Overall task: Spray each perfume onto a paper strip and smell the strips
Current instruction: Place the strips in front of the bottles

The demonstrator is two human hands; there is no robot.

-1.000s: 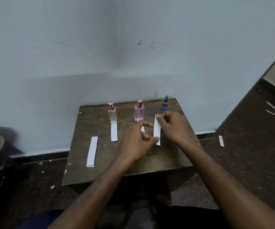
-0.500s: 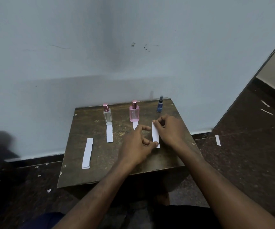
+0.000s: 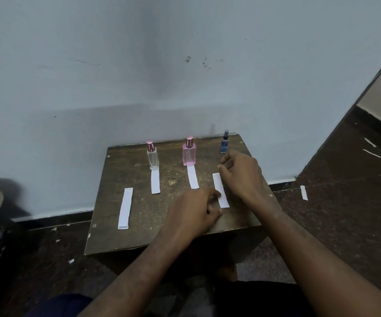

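Hard to see: far end of the rightmost strip (image 3: pixel 220 189) is partly covered by the right hand (image 3: pixel 242 175); its near-left edge sits under the left hand's fingertips (image 3: pixel 217 193). Small blue bottle (image 3: pixel 224 143) is blurry, label unreadable. Fingers of both hands mostly seen from the back, so exact contact is unclear.

Counts: 3 perfume bottles along the far edge of the table (image 3: pixel 125 234), 4 paper pieces on top, plus 1 stray strip on the floor (image 3: pixel 303 192) at right.

L to R: long strip stack (image 3: pixel 125 208) lies alone, near-left. Clear bottle (image 3: pixel 151 155) w/ pink cap stands upright, a strip (image 3: pixel 155 181) just near of it, touching or almost touching its base. Pink bottle (image 3: pixel 189 152) upright, its strip (image 3: pixel 193 177) likewise running toward the near side. Blue bottle far right, upright, apart from the rightmost strip, which lies flat.

Left hand (image 3: pixel 194 213): fingers curled, index extended, tip pressing that strip's near-left edge; not wrapped round it. Right hand: fingers loosely curled over the strip's far end, between it and the blue bottle; can't tell whether it pinches the paper.
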